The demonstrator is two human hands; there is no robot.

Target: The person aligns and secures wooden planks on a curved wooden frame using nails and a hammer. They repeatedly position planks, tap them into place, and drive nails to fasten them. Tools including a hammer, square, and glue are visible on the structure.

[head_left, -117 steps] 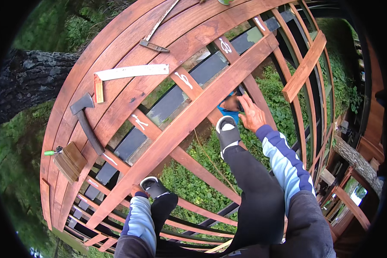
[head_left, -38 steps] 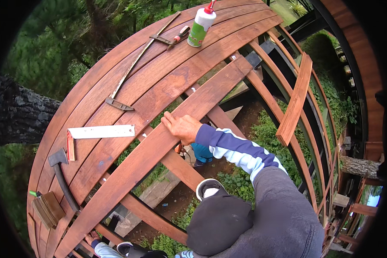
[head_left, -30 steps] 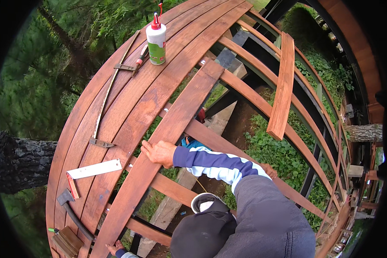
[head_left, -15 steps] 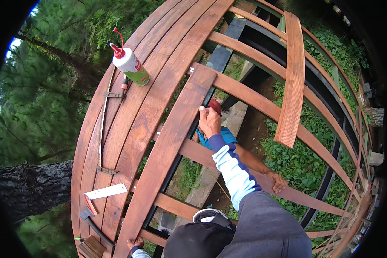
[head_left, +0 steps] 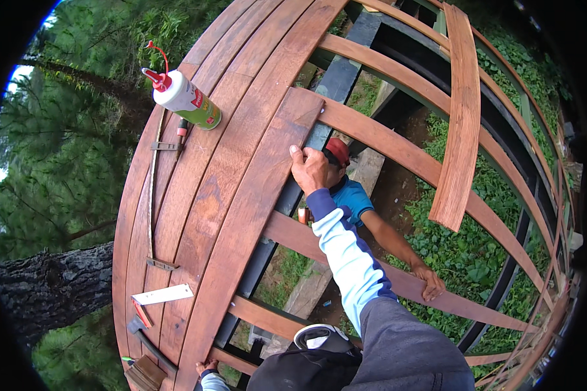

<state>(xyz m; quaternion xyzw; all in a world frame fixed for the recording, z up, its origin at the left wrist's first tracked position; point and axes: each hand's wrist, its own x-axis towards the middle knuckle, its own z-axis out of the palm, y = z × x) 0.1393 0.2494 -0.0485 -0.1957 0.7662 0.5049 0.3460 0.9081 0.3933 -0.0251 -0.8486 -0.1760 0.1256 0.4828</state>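
A long reddish-brown wooden board [head_left: 253, 208] lies across the curved joists, against the row of fitted boards. My right hand [head_left: 310, 171] grips its right edge near the far end, thumb on top and fingers curled at the side. Close to the board's near end, my left hand [head_left: 207, 369] is closed on the same edge, only partly in view. Below the frame, beside my right hand, a person in a red cap and blue shirt [head_left: 355, 195] looks up through the gap. That person's hand [head_left: 429, 281] rests on a joist.
On the fitted boards stand a glue bottle [head_left: 189, 101] with a red nozzle and a bar clamp [head_left: 162, 264]. Nearer lie a try square [head_left: 163, 294], a hammer [head_left: 151, 347] and a brown pouch [head_left: 147, 373]. A loose plank [head_left: 460, 117] crosses the joists at right, above open gaps.
The board has shifted left, and the gap beside the fitted boards has closed. My right hand moved left with it. The person below has come further into view.
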